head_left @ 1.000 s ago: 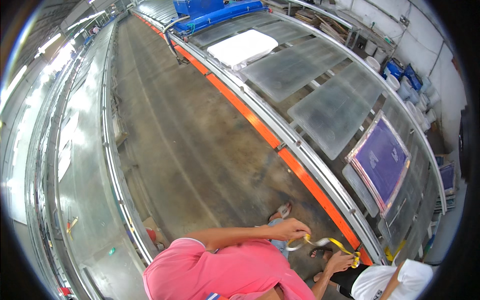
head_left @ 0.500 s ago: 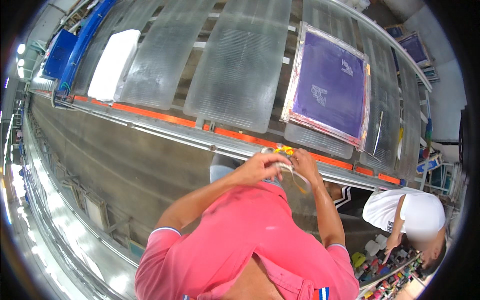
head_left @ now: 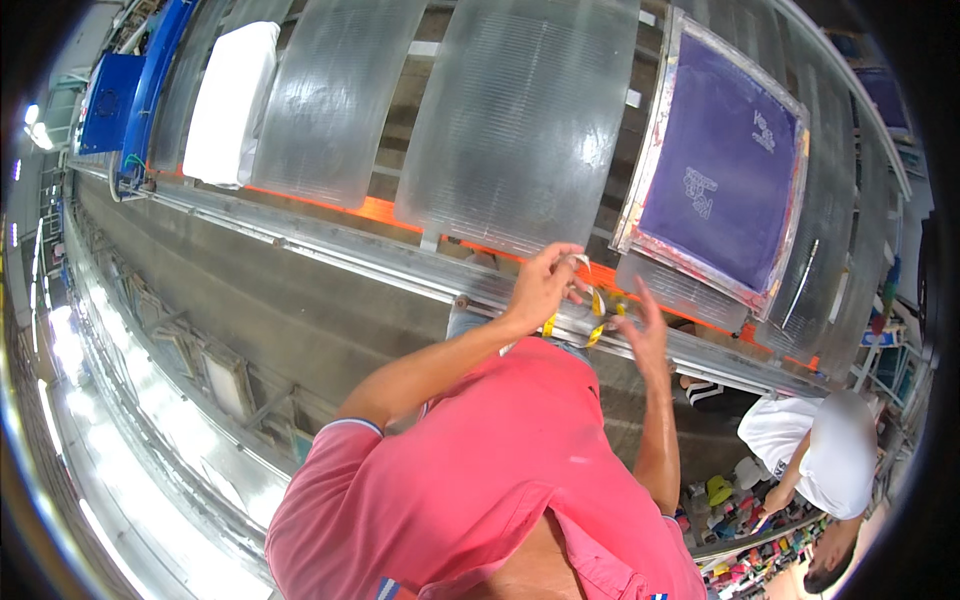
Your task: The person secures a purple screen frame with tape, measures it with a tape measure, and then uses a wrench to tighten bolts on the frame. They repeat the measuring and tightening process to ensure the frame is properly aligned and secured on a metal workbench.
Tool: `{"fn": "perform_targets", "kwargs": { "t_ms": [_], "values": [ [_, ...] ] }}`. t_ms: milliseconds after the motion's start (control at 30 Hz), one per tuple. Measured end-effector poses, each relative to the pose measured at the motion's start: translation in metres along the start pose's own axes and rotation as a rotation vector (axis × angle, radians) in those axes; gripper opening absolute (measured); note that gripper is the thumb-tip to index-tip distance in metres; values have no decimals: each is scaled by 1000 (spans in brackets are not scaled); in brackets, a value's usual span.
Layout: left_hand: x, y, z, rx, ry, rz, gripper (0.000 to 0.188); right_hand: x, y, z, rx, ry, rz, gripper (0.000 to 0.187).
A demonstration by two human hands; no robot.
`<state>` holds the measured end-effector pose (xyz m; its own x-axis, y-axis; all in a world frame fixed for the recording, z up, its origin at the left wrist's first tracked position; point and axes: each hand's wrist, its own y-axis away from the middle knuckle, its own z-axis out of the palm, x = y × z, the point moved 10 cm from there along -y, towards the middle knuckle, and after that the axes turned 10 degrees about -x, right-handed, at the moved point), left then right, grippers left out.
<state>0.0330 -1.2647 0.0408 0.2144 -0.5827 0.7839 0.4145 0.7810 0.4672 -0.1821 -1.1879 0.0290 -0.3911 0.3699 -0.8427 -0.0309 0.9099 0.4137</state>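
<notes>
In front of my chest, above the metal rail, my left hand [head_left: 545, 290] pinches a soft yellow-and-white measuring tape [head_left: 597, 302]. The tape hangs in loose curls between my two hands. To its right, my right hand [head_left: 646, 330] has its fingers spread and stretched out. A curl of tape lies close to the right thumb, and whether they touch I cannot tell. Just beyond the hands lies a framed purple printing screen [head_left: 722, 165] with pale lettering, resting on a grey board. A thin rod [head_left: 803, 280] lies to the right of the screen.
Several grey flat boards [head_left: 520, 120] line the long table, edged by an orange strip [head_left: 385, 212] and a metal rail [head_left: 350, 258]. White folded cloth [head_left: 230, 105] lies at the far left. A co-worker in a white shirt [head_left: 840, 460] bends over colourful containers [head_left: 765, 555] at lower right.
The right hand has opened and moved right and down, away from the left hand. The measuring tape now shows in curls between them. The view has shifted, and the co-worker's arm has moved.
</notes>
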Motion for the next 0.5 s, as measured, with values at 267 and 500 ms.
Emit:
{"fn": "perform_targets", "kwargs": {
  "t_ms": [267,500],
  "values": [
    [200,-5,-80,329,24,385,24,-75,-19,118,-660,-501,148,40],
    [222,64,-232,724,-380,584,30,57,19,-70,-222,278,307,36]
  ]
}}
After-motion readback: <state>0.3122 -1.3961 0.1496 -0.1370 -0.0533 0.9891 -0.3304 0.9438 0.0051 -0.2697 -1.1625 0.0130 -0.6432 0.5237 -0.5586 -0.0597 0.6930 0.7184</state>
